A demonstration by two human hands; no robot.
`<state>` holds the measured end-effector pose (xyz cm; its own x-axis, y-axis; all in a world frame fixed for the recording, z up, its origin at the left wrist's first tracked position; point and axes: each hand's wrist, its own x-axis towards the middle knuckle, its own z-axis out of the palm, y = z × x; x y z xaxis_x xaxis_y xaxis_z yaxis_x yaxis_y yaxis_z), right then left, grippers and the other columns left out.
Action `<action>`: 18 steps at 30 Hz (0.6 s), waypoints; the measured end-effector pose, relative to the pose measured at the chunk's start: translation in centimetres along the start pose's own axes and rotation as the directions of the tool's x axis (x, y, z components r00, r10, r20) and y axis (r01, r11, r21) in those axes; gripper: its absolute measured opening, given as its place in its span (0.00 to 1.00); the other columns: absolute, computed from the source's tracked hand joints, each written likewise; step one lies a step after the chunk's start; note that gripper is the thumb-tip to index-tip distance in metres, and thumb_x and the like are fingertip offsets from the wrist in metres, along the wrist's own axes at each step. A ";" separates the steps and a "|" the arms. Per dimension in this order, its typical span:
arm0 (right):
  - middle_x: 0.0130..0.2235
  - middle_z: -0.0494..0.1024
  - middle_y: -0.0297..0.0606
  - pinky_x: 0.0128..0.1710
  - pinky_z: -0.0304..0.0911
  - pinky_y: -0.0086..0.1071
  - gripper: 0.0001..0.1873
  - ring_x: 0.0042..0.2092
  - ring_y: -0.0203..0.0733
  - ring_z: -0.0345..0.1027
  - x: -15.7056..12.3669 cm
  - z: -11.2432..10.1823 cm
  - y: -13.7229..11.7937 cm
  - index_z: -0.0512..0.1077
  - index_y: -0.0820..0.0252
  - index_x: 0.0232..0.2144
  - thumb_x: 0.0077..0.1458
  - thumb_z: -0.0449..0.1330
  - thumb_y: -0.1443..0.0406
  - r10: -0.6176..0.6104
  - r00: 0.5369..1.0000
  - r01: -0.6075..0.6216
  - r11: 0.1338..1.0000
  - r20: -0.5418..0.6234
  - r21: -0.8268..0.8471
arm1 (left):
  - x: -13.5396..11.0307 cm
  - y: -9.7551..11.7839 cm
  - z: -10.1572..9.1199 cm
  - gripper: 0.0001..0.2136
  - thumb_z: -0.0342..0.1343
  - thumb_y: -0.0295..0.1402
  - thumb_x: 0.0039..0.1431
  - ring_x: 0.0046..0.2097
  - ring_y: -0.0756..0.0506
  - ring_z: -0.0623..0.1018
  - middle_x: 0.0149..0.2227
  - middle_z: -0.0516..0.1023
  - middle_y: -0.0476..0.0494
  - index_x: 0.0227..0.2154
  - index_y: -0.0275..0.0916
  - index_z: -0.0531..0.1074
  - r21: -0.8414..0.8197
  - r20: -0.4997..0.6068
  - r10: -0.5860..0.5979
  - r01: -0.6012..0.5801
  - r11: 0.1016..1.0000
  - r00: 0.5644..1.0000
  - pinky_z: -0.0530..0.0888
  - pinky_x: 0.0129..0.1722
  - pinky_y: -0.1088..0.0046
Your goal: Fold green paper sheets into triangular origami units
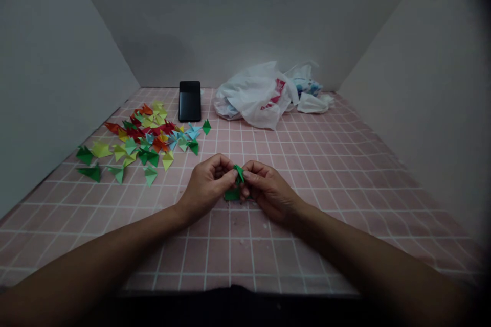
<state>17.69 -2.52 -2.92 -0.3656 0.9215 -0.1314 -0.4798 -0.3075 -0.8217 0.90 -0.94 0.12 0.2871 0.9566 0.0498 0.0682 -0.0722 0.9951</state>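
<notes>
Both hands meet near the middle of the table and pinch a small folded green paper (pixel 239 173) between them. My left hand (pixel 209 179) grips its left side with thumb and fingers closed. On the other side, my right hand (pixel 266 184) holds it between thumb and forefinger, the other fingers curled below. Beneath the hands lies a green paper piece (pixel 231 195), partly covered by the right fingers. A spread of folded paper pieces (pixel 151 138) in green, yellow, red, orange and light blue lies to the left, beyond my left hand.
A dark phone-like device (pixel 190 101) stands at the back behind the paper pieces. To its right lie a crumpled white plastic bag (pixel 255 94) with red print and a blue-and-white package (pixel 307 86). A pink gridded cloth (pixel 330 173) covers the table, with pale walls on three sides.
</notes>
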 end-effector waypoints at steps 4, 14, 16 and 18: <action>0.25 0.75 0.30 0.28 0.62 0.29 0.11 0.25 0.32 0.66 0.0 0.0 0.0 0.72 0.59 0.31 0.55 0.69 0.59 -0.001 1.000 0.001 1.000 -0.010 0.001 | 0.0 0.0 0.0 0.07 0.62 0.32 0.52 0.24 0.52 0.72 0.22 0.73 0.51 0.27 0.38 0.70 0.043 -0.006 0.013 -0.012 0.999 1.000 0.69 0.23 0.77; 0.25 0.73 0.31 0.26 0.62 0.29 0.12 0.23 0.32 0.63 0.1 -0.3 -0.2 0.72 0.61 0.28 0.55 0.68 0.60 0.103 0.994 -0.108 0.988 0.049 0.114 | 0.1 -0.5 0.0 0.07 0.63 0.32 0.55 0.29 0.52 0.77 0.27 0.77 0.50 0.35 0.36 0.72 -0.114 0.082 0.013 -0.003 0.994 0.997 0.75 0.30 0.77; 0.24 0.72 0.31 0.24 0.61 0.28 0.10 0.22 0.32 0.62 0.1 -0.3 -0.3 0.73 0.61 0.28 0.56 0.66 0.61 0.127 0.989 -0.136 0.981 0.069 0.136 | 0.2 -0.6 -0.1 0.11 0.63 0.31 0.55 0.30 0.52 0.77 0.29 0.78 0.50 0.41 0.36 0.73 -0.149 0.093 0.028 -0.013 0.989 0.995 0.75 0.31 0.78; 0.24 0.70 0.31 0.22 0.59 0.27 0.08 0.21 0.31 0.59 0.0 -0.3 -0.5 0.74 0.62 0.30 0.57 0.64 0.62 0.163 0.981 -0.179 0.970 0.105 0.164 | 0.3 -0.7 -0.1 0.13 0.62 0.33 0.57 0.30 0.52 0.77 0.31 0.78 0.50 0.45 0.36 0.74 -0.162 0.134 0.037 -0.015 0.987 0.990 0.75 0.31 0.77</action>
<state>18.11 -2.28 -2.66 -0.5204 0.8290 -0.2048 -0.5313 -0.5021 -0.6824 0.83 -0.60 -0.55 0.4145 0.9070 0.0744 -0.0919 -0.0396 0.9950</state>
